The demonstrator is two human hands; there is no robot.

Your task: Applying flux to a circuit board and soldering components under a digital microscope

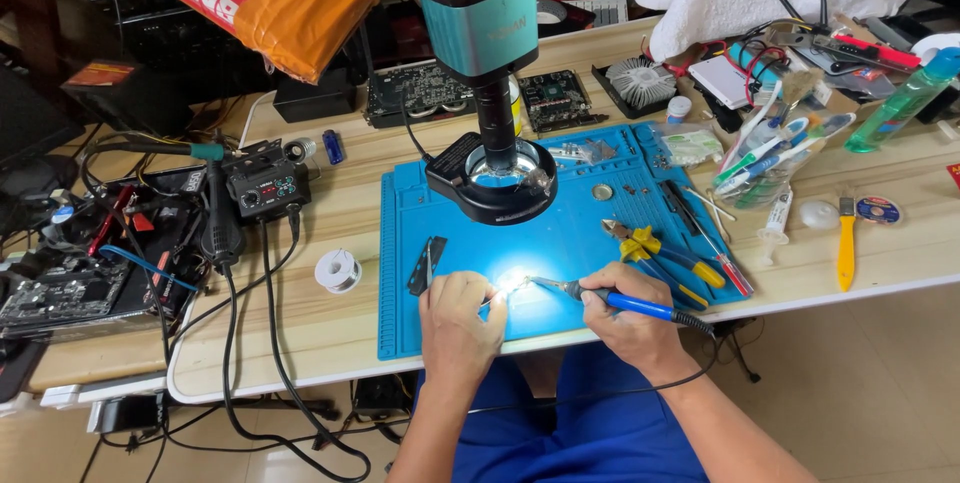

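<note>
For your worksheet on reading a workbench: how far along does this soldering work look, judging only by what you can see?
Set up: the teal microscope camera with its ring light stands over the blue silicone work mat, with a spool of solder wire beside the mat. In hand: the right hand holds the blue-handled soldering iron, tip at a small brightly lit part that the left hand steadies. What is left cannot be judged; glare hides the part.

Soldering iron (610, 299): blue handle, metal shaft lying nearly level, tip pointing left into the bright spot, black cord trailing off right.
Lit workpiece (512, 283): tiny and washed out by glare, sitting on the blue mat (560, 233) near its front edge; details are blurring out.
</note>
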